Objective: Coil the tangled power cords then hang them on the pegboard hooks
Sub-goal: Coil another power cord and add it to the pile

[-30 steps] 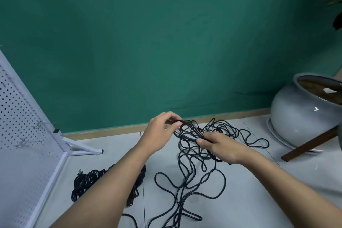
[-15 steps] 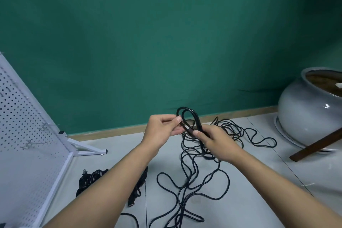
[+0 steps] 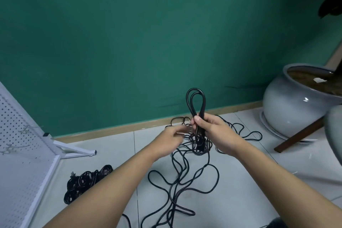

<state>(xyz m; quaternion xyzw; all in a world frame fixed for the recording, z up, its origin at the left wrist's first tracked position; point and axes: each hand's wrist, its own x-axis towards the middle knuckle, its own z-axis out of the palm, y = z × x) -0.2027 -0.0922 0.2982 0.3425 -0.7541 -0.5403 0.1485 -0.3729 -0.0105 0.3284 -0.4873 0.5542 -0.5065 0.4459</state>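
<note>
loop: the cord loop point(image 3: 195, 98), a low bend a second ago, now stands tall, narrow and upright above the right grip point(image 3: 215, 131).
right grip: now holds the loop alone, raised higher off the tangle point(image 3: 200, 149).
left grip point(image 3: 171, 139): has let go of the loop and dropped below-left of the right grip; blurred, fingers loose.

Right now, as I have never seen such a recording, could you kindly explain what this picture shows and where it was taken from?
There is no machine: a person works with bare hands, filmed by one head-worn camera looking down. The right hand grips a folded loop of black cord; the rest sprawls tangled on the tiled floor. The left hand, blurred, is beside it. Another cord bundle lies by the white pegboard; a grey pot stands at the right.
</note>
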